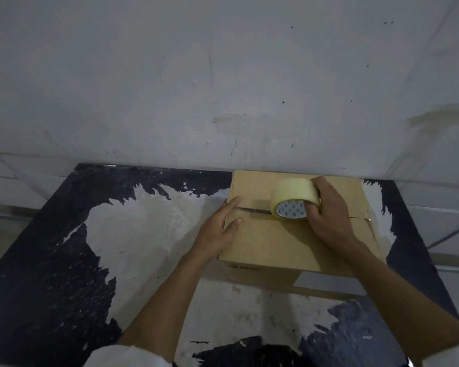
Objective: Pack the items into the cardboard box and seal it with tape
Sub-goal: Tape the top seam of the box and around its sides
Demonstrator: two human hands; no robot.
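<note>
Two hands, one cardboard box point(281, 242), one roll of tape point(295, 201).

The box lies closed under both hands, its two top flaps meeting in a single seam that runs from the left hand point(219, 229) across to the right hand point(329, 210). The left hand lies flat with straight fingers pressed on the box's left edge, right at the seam's end. The right hand grips the pale yellow roll, fingers curled over its far side and a finger hooked into the core (printed with small dark marks); the roll stands on edge on the seam, between the two hands. One grey label point(329, 283) shows on the box's near side, below the right wrist. The box rests on a black table point(51, 260) with worn white patches, a scuffed grey wall point(223, 75) beyond the hands. White sleeves point(122, 357) show at both forearms.
</note>
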